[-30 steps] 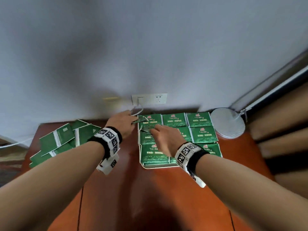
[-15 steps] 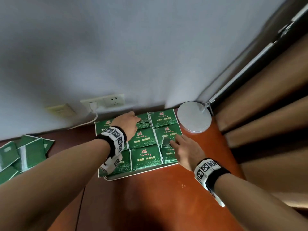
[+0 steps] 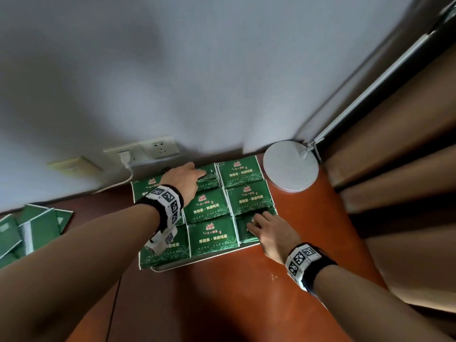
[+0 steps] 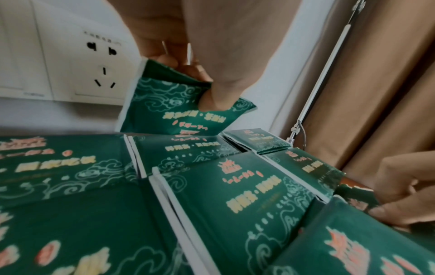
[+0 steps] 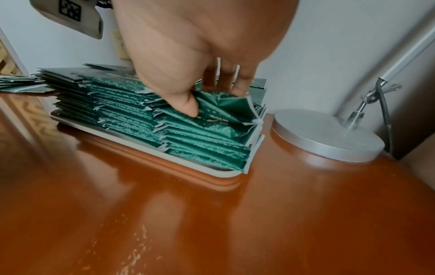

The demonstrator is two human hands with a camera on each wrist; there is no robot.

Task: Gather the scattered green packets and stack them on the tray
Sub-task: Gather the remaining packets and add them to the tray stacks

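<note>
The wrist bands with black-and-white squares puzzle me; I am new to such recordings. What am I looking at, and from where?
No machine here: a person works with bare hands, wearing a camera on the head and one on each wrist. The head view looks down on a reddish table. On it sits a tray stacked with green packets, more loose packets at far left, and a round lamp base.

The left wrist view shows the left hand pinching one packet above the stacks. The right wrist view shows the right hand gripping a crumpled packet on the nearest right stack.
</note>
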